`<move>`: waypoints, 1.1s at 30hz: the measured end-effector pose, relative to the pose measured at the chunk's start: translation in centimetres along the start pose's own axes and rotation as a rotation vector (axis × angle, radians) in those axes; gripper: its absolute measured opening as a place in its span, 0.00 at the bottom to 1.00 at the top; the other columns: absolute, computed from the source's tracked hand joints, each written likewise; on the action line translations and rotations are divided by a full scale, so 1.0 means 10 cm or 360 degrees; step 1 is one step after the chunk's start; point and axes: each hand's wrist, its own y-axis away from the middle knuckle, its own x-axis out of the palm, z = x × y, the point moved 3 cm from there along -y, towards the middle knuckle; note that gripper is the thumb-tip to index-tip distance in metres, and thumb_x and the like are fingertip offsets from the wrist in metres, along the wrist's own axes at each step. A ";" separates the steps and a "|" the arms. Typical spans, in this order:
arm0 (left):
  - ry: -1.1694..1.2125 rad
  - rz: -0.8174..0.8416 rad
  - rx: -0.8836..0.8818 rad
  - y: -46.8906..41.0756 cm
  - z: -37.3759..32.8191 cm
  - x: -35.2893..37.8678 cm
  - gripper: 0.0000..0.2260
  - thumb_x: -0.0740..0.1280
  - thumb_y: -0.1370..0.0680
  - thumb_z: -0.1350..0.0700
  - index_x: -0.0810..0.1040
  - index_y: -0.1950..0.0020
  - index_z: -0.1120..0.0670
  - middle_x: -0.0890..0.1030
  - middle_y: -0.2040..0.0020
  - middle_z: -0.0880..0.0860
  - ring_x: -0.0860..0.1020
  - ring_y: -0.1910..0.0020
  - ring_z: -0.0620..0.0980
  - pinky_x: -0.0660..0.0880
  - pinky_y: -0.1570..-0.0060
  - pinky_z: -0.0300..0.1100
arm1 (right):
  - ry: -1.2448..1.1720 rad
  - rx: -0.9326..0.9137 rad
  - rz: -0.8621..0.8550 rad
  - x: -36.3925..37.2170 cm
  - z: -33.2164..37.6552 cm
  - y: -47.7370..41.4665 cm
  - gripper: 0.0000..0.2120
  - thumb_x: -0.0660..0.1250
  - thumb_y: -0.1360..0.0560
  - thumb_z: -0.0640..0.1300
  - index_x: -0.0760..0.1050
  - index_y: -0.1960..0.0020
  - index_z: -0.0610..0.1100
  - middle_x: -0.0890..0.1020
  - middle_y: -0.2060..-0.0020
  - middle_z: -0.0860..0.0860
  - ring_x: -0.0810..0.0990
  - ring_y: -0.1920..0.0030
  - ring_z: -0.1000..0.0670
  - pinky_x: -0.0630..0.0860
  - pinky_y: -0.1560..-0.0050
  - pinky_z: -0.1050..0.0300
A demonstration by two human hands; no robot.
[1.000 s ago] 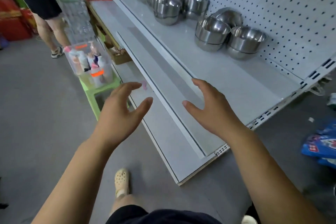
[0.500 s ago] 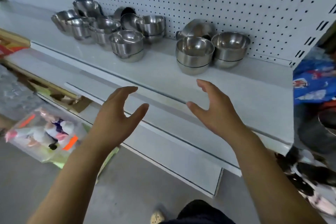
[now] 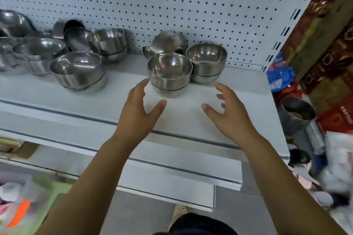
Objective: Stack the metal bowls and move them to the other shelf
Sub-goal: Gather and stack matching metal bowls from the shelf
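Shiny metal bowls stand on a white shelf [image 3: 238, 101] against a pegboard wall. The nearest stack of two bowls [image 3: 170, 74] sits just beyond my hands. Another stack [image 3: 207, 62] is behind it to the right, with a tipped bowl [image 3: 168, 42] leaning at the back. More stacks [image 3: 78, 70] and loose bowls [image 3: 38, 51] crowd the left. My left hand [image 3: 139, 112] is open, fingertips near the front stack's left side. My right hand [image 3: 227, 112] is open, a little right of that stack. Neither touches a bowl.
Two lower white shelves [image 3: 172, 162] step out below toward me. A metal canister [image 3: 298, 116] and red boxes [image 3: 336, 118] stand at the right. Blue packets [image 3: 278, 74] lie past the shelf end. A plastic bag of goods [image 3: 17, 200] is at the lower left.
The view has swung up and right from the floor to the bowl shelf. Both open hands have moved forward over the shelf, close to the nearest stack.
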 end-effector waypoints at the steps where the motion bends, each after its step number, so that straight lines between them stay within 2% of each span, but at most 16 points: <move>1: 0.0027 -0.0020 -0.0003 -0.09 0.02 0.04 0.33 0.71 0.22 0.43 0.60 0.21 0.42 0.65 0.23 0.44 0.69 0.27 0.46 0.68 0.31 0.44 | -0.0009 -0.0017 -0.0043 0.01 -0.01 -0.10 0.33 0.71 0.21 0.52 0.62 0.20 0.52 0.67 0.24 0.55 0.69 0.27 0.54 0.68 0.25 0.50; 5: 0.0206 -0.0142 0.0063 -0.35 0.06 0.15 0.34 0.72 0.23 0.43 0.59 0.22 0.40 0.63 0.28 0.36 0.68 0.28 0.42 0.66 0.33 0.40 | -0.0062 -0.0083 -0.0239 0.03 -0.01 -0.50 0.31 0.71 0.20 0.51 0.63 0.21 0.53 0.64 0.24 0.52 0.67 0.26 0.53 0.67 0.24 0.52; 8: 0.0283 -0.0189 0.0076 -0.48 0.12 0.22 0.33 0.72 0.24 0.41 0.62 0.23 0.39 0.66 0.26 0.39 0.68 0.27 0.41 0.65 0.33 0.37 | -0.0072 -0.0110 -0.0350 0.04 -0.01 -0.76 0.26 0.70 0.19 0.50 0.67 0.23 0.53 0.64 0.25 0.51 0.65 0.29 0.59 0.62 0.30 0.72; 9: 0.0298 -0.0200 0.0079 -0.51 0.13 0.25 0.33 0.72 0.24 0.40 0.62 0.23 0.40 0.68 0.25 0.40 0.68 0.27 0.40 0.65 0.33 0.34 | -0.0048 -0.0116 -0.0386 0.05 -0.03 -0.83 0.25 0.70 0.19 0.50 0.69 0.24 0.53 0.65 0.26 0.51 0.65 0.29 0.58 0.60 0.33 0.74; 12: 0.0330 -0.0236 0.0129 -0.53 0.11 0.36 0.33 0.71 0.26 0.39 0.64 0.24 0.43 0.71 0.27 0.42 0.69 0.29 0.40 0.63 0.38 0.23 | 0.0009 -0.0083 -0.0422 0.09 -0.10 -0.99 0.23 0.70 0.20 0.52 0.71 0.26 0.53 0.65 0.24 0.46 0.63 0.23 0.48 0.60 0.32 0.64; 15: 0.0257 -0.0269 0.0215 -0.53 0.11 0.42 0.34 0.70 0.26 0.38 0.65 0.23 0.47 0.72 0.28 0.46 0.70 0.29 0.43 0.65 0.38 0.24 | 0.0009 -0.0129 -0.0445 0.11 -0.17 -1.08 0.23 0.70 0.20 0.52 0.71 0.27 0.54 0.66 0.25 0.45 0.63 0.23 0.46 0.60 0.33 0.63; 19: 0.0196 -0.0311 0.0230 -0.53 0.11 0.41 0.28 0.72 0.26 0.41 0.67 0.29 0.45 0.73 0.30 0.45 0.71 0.32 0.40 0.64 0.41 0.21 | -0.0054 -0.0286 -0.0504 0.14 -0.28 -1.12 0.22 0.71 0.20 0.51 0.72 0.28 0.53 0.71 0.30 0.45 0.70 0.28 0.47 0.66 0.32 0.60; 22: 0.0207 -0.0352 0.0172 -0.52 0.12 0.41 0.25 0.75 0.26 0.45 0.69 0.34 0.45 0.75 0.34 0.44 0.73 0.37 0.40 0.64 0.44 0.20 | -0.0099 -0.0363 -0.0622 0.15 -0.38 -1.13 0.19 0.74 0.22 0.48 0.77 0.34 0.48 0.74 0.31 0.46 0.73 0.30 0.48 0.68 0.33 0.66; 24: 0.0196 -0.0388 0.0161 -0.52 0.12 0.41 0.23 0.77 0.27 0.45 0.70 0.37 0.45 0.76 0.37 0.44 0.74 0.39 0.42 0.66 0.45 0.22 | -0.0123 -0.0393 -0.0683 0.14 -0.44 -1.14 0.16 0.76 0.24 0.46 0.79 0.38 0.45 0.76 0.33 0.46 0.75 0.33 0.49 0.69 0.34 0.67; 26: 0.0160 -0.0446 0.0191 -0.52 0.12 0.40 0.22 0.77 0.28 0.44 0.70 0.40 0.45 0.76 0.37 0.44 0.75 0.38 0.44 0.69 0.42 0.30 | -0.0159 -0.0416 -0.0710 0.13 -0.48 -1.16 0.14 0.76 0.24 0.44 0.80 0.40 0.44 0.78 0.35 0.45 0.76 0.34 0.48 0.71 0.33 0.62; 29: 0.0164 -0.0541 0.0231 -0.48 0.09 0.39 0.23 0.77 0.29 0.42 0.69 0.42 0.44 0.76 0.34 0.47 0.75 0.36 0.47 0.72 0.40 0.40 | -0.0245 -0.0450 -0.0762 0.10 -0.49 -1.14 0.13 0.76 0.24 0.45 0.80 0.41 0.44 0.79 0.36 0.47 0.77 0.33 0.51 0.71 0.32 0.61; 31: 0.0207 -0.0607 0.0294 -0.44 0.08 0.37 0.24 0.75 0.28 0.40 0.68 0.41 0.46 0.76 0.34 0.51 0.75 0.35 0.49 0.72 0.38 0.39 | -0.0356 -0.0461 -0.0798 0.08 -0.47 -1.12 0.12 0.74 0.24 0.49 0.79 0.43 0.46 0.80 0.39 0.52 0.77 0.36 0.55 0.73 0.31 0.57; 33: 0.0206 -0.0674 0.0482 -0.38 0.08 0.36 0.24 0.74 0.27 0.41 0.69 0.39 0.50 0.76 0.34 0.55 0.75 0.35 0.52 0.71 0.37 0.36 | -0.0513 -0.0417 -0.0820 0.05 -0.46 -1.09 0.10 0.75 0.23 0.50 0.78 0.43 0.54 0.81 0.41 0.55 0.78 0.37 0.55 0.74 0.31 0.53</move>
